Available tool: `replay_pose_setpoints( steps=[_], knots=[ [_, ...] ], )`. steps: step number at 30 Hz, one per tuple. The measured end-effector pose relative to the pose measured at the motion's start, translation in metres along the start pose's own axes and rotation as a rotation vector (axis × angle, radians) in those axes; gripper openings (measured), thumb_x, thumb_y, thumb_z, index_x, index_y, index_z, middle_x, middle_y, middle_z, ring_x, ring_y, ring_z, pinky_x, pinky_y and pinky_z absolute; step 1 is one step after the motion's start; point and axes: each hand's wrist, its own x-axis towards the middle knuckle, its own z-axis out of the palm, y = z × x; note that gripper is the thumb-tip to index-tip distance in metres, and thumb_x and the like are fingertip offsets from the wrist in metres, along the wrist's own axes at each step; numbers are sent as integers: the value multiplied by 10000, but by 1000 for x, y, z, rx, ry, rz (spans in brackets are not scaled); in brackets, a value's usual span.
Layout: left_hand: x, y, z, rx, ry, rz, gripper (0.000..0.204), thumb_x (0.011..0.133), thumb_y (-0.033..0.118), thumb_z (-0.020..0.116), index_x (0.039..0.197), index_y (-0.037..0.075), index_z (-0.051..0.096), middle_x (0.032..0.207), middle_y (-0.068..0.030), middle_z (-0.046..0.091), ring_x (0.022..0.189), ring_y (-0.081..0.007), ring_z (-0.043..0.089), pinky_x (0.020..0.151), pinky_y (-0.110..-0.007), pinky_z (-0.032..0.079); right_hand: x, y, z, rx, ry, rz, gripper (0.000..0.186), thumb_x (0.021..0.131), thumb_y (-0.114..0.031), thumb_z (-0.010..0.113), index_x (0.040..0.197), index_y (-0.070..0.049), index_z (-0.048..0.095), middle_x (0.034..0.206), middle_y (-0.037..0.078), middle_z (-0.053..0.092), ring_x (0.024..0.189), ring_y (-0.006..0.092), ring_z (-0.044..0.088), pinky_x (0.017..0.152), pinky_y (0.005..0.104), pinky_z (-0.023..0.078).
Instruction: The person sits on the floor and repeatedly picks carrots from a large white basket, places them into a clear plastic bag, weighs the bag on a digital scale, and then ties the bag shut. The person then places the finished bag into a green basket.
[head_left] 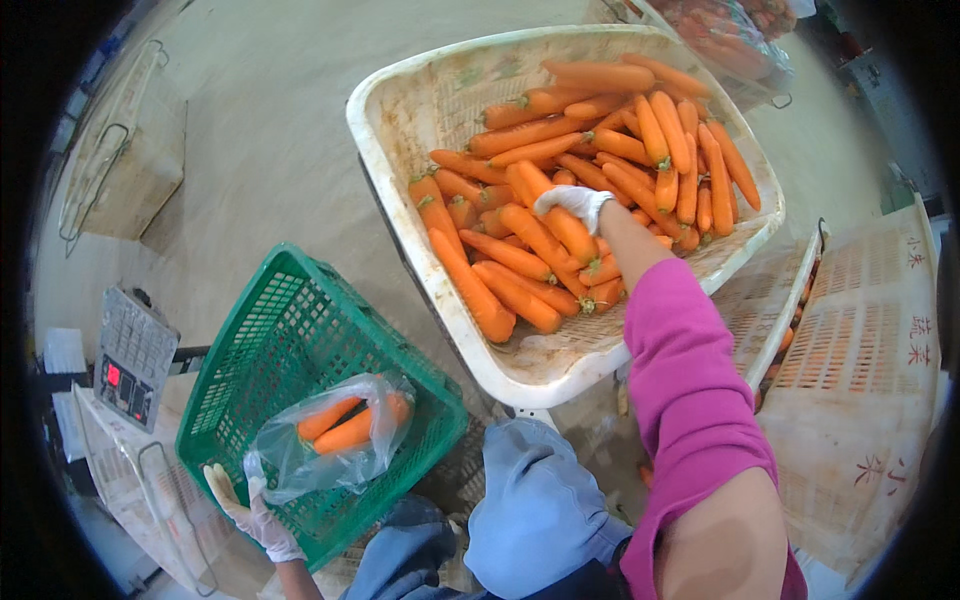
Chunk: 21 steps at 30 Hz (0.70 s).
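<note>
My right hand, in a white glove, reaches into a large white plastic crate heaped with orange carrots. Its fingers curl over a carrot on top of the pile. At the lower left, my left hand, also gloved, is at the rim of a green plastic basket. Its fingers and thumb are spread apart, the thumb against the edge of a clear plastic bag. The bag lies in the basket with a few carrots inside.
A scale display with red digits stands left of the green basket. White crates stand at the far left and to the right. Bagged produce sits beyond the carrot crate. Concrete floor stretches behind.
</note>
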Motion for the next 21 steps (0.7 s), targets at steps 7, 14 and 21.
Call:
replay_pose_setpoints(
  steps=[7, 14, 21],
  knots=[
    [-10, -15, -22, -56, -12, -60, 706, 795, 108, 608, 1403, 16, 261, 1436, -140, 295, 1324, -233, 291, 1094, -373, 204, -128, -41, 53, 546, -650, -652, 646, 744, -242, 593, 1298, 20, 388, 1218, 156, 514, 1101, 269, 522, 981, 399, 422],
    [-14, -9, 1, -105, -258, -280, 712, 649, 141, 766, 1281, 9, 466, 1243, -123, 525, 1134, -218, 496, 970, -316, 369, -223, -45, 252, 340, -750, -894, 801, 626, -229, 697, 1327, -23, 369, 1213, 104, 522, 1101, 219, 523, 971, 362, 409],
    [-16, -42, 5, -484, -44, -618, 239, 779, 101, 634, 1006, 48, 586, 896, -23, 639, 832, -117, 578, 799, -256, 445, -183, 15, 432, -137, -773, -1375, 837, 669, -15, 631, 1411, -82, 249, 1372, 120, 374, 1242, 257, 408, 1026, 344, 332]
  ],
)
